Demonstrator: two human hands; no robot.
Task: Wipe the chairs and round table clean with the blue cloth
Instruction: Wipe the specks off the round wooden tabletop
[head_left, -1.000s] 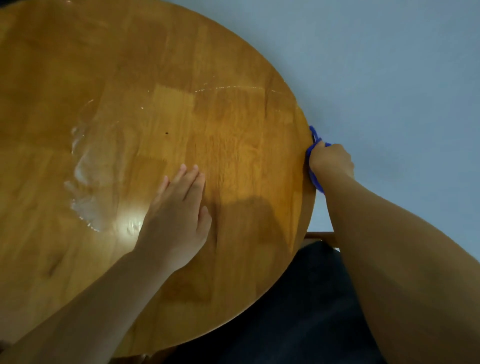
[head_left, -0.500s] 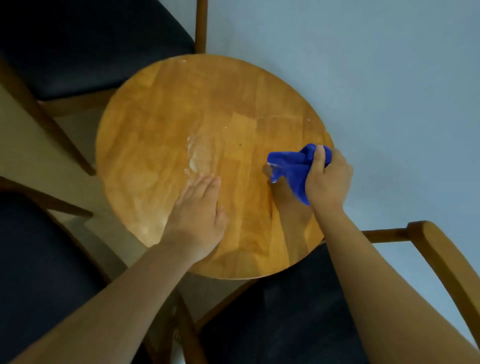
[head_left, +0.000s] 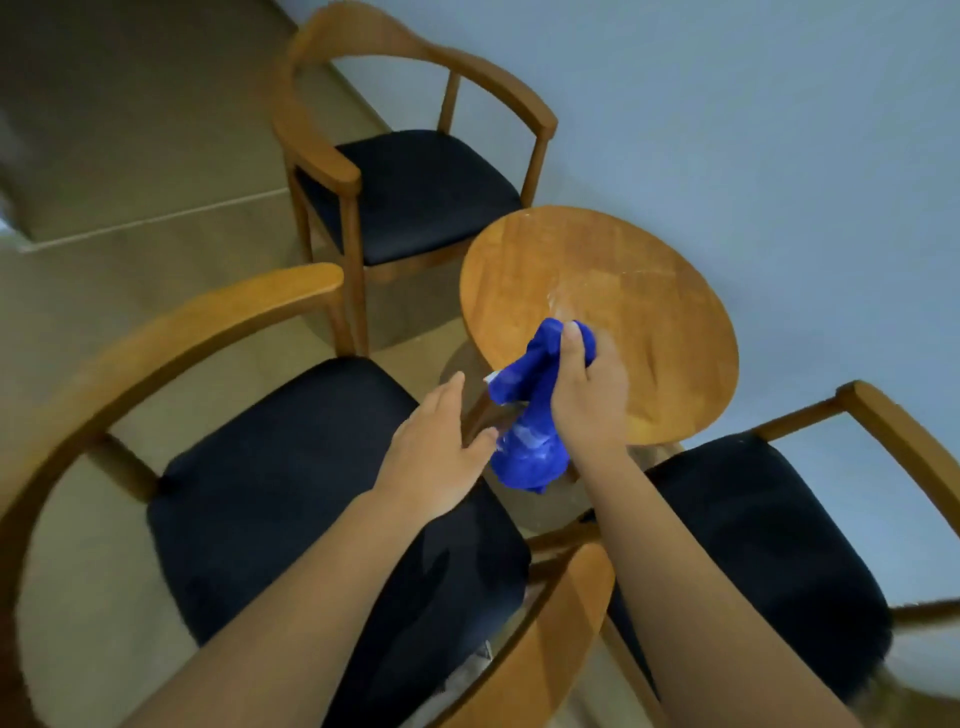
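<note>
The round wooden table (head_left: 623, 280) stands against the wall, with a faint wet smear near its middle. My right hand (head_left: 589, 395) is raised above the table's near edge and grips the blue cloth (head_left: 524, 421), which hangs down in a crumpled bunch. My left hand (head_left: 434, 447) hovers open beside the cloth, fingers apart, over the gap between the table and the near left chair (head_left: 291, 499). Two more chairs with black seats surround the table: a far chair (head_left: 410, 192) and a right chair (head_left: 753, 540).
A pale blue wall (head_left: 753, 130) runs behind the table and the right chair. Beige tiled floor (head_left: 130, 197) opens to the left. The curved wooden armrests (head_left: 171, 338) of the near chair rise close to my arms.
I have pulled back and up from the table, so all three chairs came into view. My right hand lifted the cloth off the table's edge. My left hand left the tabletop.
</note>
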